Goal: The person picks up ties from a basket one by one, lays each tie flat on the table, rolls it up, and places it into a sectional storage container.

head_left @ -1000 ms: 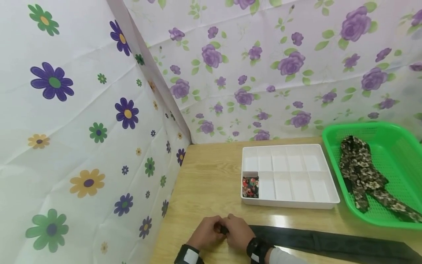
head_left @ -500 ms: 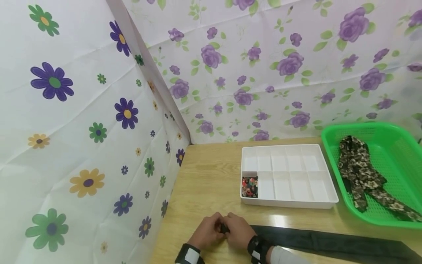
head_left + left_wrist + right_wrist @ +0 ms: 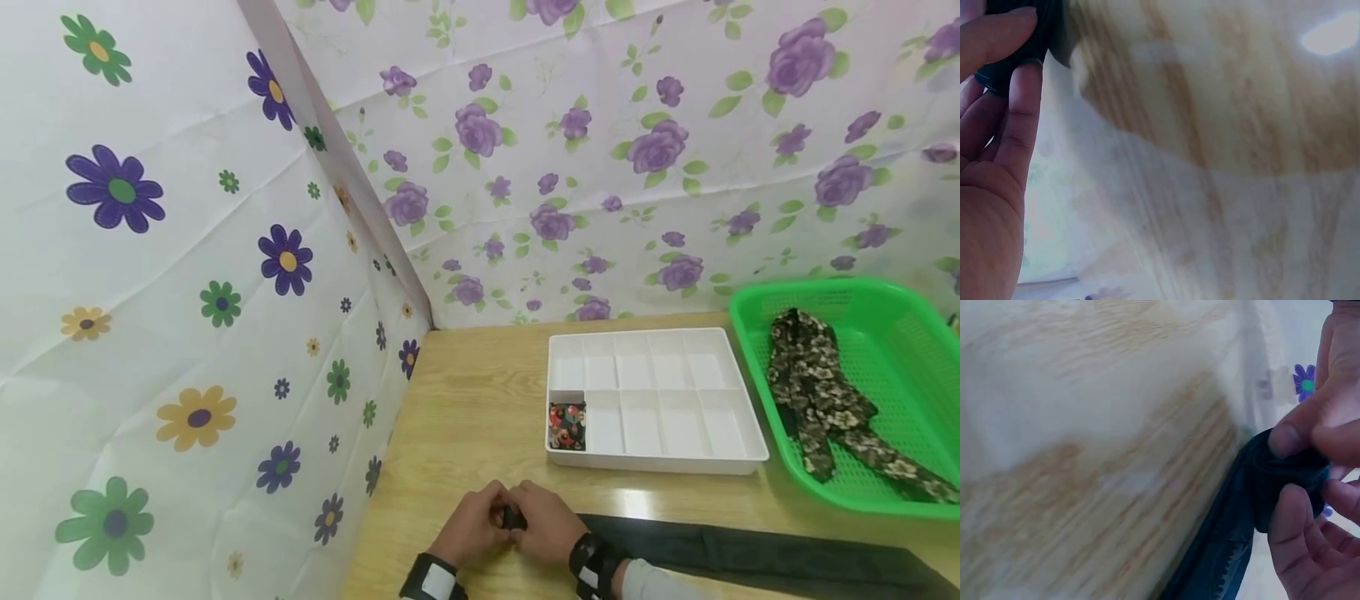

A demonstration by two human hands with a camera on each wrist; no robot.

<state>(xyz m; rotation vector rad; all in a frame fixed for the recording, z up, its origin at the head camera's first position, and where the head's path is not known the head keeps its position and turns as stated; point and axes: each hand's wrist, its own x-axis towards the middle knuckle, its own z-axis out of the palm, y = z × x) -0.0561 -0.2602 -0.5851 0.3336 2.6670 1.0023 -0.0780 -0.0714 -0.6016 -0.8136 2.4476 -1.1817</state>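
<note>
A long dark necktie lies flat along the front of the table, its near end wound into a small roll. My left hand grips the left side of this roll, thumb on one face and fingers opposite, as the left wrist view shows. Against the roll's other side, my right hand pinches it, the two hands' fingertips meeting. In the right wrist view the coiled layers stand between thumbs and fingers, with the unrolled length trailing from them. The hands partly hide the roll in the head view.
Beyond the hands is a white divided tray; a patterned cloth bundle fills its front left compartment. A green basket at the right holds crumpled floral-patterned fabric. Flowered sheets border the table's back and left.
Both hands have edged slightly right along the necktie, still holding the roll. More of the dark roll shows between them. The tray and basket stay put; the view shifts slightly.
</note>
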